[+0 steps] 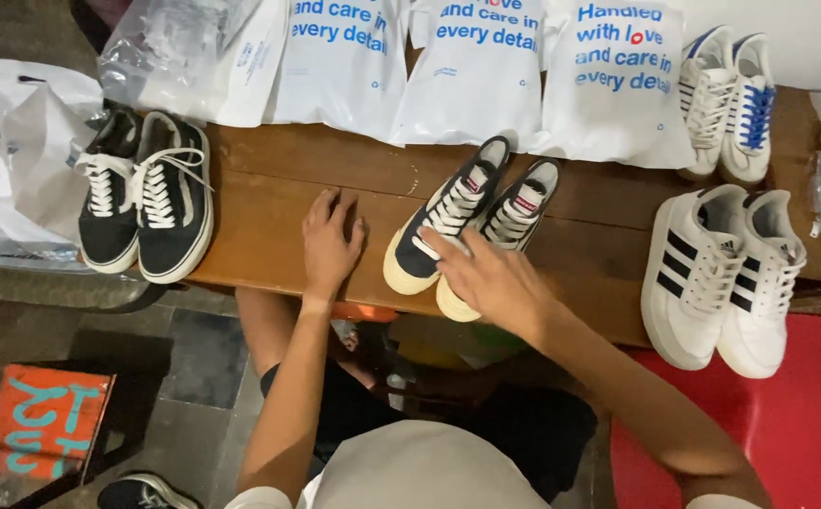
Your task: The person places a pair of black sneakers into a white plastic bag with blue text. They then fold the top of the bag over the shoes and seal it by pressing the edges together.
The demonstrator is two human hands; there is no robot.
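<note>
Held pair: two dark sneakers with cream soles lie side by side at the centre of the wooden bench; long axis runs from 7 o'clock to 1 o'clock; toes point to 7 o'clock, toward the near bench edge; heel openings face 1 o'clock, toward the bags.
Right hand: laid palm down over the toe ends of the pair; fingers spread and extended toward 10 o'clock, touching the laces; open, not clenched; forearm enters from 5 o'clock.
Left hand: at 9 o'clock of the pair, just beside it; flat on the bare wood, fingers loosely extended toward 12 o'clock; open and holding nothing; forearm rises from 6 o'clock.
Shoe count: four pairs, eight shoes on the bench; one black pair with white laces at 9 o'clock; one white pair with dark stripes at 3 o'clock; one white pair with blue laces at 2 o'clock.
Bag count: three white printed bags in a row at 12 o'clock; one clear plastic bag at 11 o'clock.
Floor: orange box at 8 o'clock, below the bench.
</note>
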